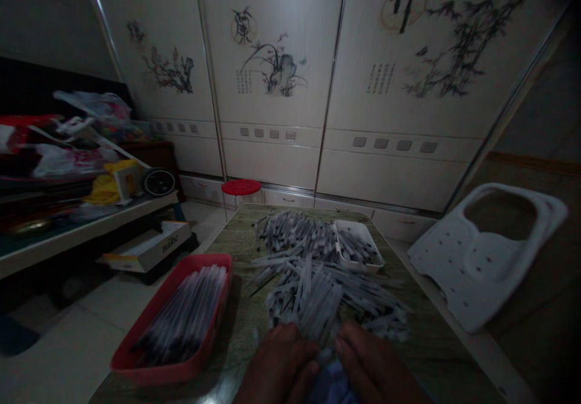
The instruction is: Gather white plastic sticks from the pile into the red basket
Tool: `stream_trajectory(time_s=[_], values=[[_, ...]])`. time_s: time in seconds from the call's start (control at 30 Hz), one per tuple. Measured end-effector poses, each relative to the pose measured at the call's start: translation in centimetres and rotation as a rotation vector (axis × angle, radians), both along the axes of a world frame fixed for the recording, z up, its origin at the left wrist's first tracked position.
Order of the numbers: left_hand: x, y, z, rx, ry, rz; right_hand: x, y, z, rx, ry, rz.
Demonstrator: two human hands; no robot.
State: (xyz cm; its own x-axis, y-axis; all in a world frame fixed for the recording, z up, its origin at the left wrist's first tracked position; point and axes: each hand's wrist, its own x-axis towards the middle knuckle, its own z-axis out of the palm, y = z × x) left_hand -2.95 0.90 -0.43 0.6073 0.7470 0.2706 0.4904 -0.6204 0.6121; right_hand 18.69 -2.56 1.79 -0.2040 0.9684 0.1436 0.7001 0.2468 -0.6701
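Observation:
A loose heap of thin, clear pens (295, 234) with dark ends spreads over the table (240, 319). At the near edge of the heap, a bundle of the pens (318, 298) fans out away from me between my hands. My left hand (284, 361) is closed, its curled fingers at the bundle's left side. Against its right side, my right hand (370, 358) is closed too, fingers bent inward. The near ends of the bundle are hidden and blurred. A red tray (213, 322) left of my hands holds many pens lying side by side. More lie in a white tray (338, 244) at the back right.
A red round stool (241, 187) stands behind the table. On the right is a white plastic chair-like piece (476, 259) with holes. A cluttered bench (91, 228) and an open box (154, 248) are at the left. Sliding cupboard doors (272, 156) form the back.

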Motion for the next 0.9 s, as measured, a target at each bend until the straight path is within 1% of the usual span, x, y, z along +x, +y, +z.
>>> stream_trajectory(time_s=[0.07, 0.13, 0.23, 0.3, 0.4, 0.47, 0.53, 0.67, 0.83, 0.9], values=[[0.2, 0.1, 0.1, 0.02, 0.038, 0.004, -0.2, 0.1, -0.3, 0.012, -0.015, -0.015], [0.2, 0.1, 0.2, 0.003, 0.057, -0.014, -0.2, 0.1, -0.5, 0.005, -0.002, -0.016], [-0.1, 0.1, 0.1, -0.042, 0.02, -0.036, 0.2, 0.1, -0.3, -0.032, 0.055, -0.026], [-0.4, 0.0, -0.3, -0.046, -0.014, -0.025, 0.5, 0.0, 0.1, -0.059, 0.077, -0.015], [-0.8, -0.2, -1.1, -0.061, -0.043, 0.007, 0.8, -0.1, 0.7, -0.09, 0.093, 0.056], [-0.9, -0.3, -1.4, -0.084, -0.062, 0.012, 0.8, 0.0, 1.0, -0.101, 0.083, 0.085], [-0.9, -0.3, -1.2, -0.1, -0.073, -0.006, 0.7, 0.1, 1.1, -0.095, 0.049, 0.097], [-0.8, -0.2, -0.3, -0.121, -0.039, -0.032, 0.8, 0.2, 0.9, -0.092, -0.014, 0.131], [-0.7, 0.0, 0.2, -0.08, 0.027, -0.055, 1.1, 0.0, 0.6, -0.134, 0.029, 0.126], [-0.5, 0.1, 0.3, -0.055, 0.061, -0.044, 1.1, -0.2, 0.6, -0.159, 0.046, 0.092]])
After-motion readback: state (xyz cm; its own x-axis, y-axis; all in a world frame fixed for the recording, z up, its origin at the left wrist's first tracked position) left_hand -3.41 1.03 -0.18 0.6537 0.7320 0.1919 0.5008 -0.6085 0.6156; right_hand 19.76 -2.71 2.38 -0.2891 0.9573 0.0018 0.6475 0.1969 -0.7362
